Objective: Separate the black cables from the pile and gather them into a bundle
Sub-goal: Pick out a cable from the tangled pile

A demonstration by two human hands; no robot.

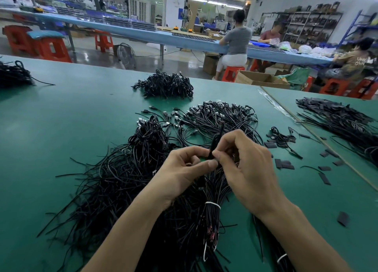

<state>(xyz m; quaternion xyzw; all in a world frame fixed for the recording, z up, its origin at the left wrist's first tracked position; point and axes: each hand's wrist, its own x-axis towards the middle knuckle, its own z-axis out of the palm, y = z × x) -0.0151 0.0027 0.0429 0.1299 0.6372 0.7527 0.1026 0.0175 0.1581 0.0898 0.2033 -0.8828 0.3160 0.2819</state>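
Note:
A big loose pile of black cables [114,181] spreads over the green table [61,116] in front of me. Above its right part my left hand [184,171] and my right hand [243,163] meet. Both pinch the same thin black cable [214,140], which sticks up between the fingertips. Under the hands lies a bundle of black cables [212,216] tied with a white band. Beyond the hands, cables with USB plugs [214,114] fan out across the table.
More heaps of black cables lie at the back centre [165,85], far left [14,75] and right [339,118]. Small black sleeve pieces [284,164] are scattered on the right. Behind the table, people sit at a long blue bench [143,30].

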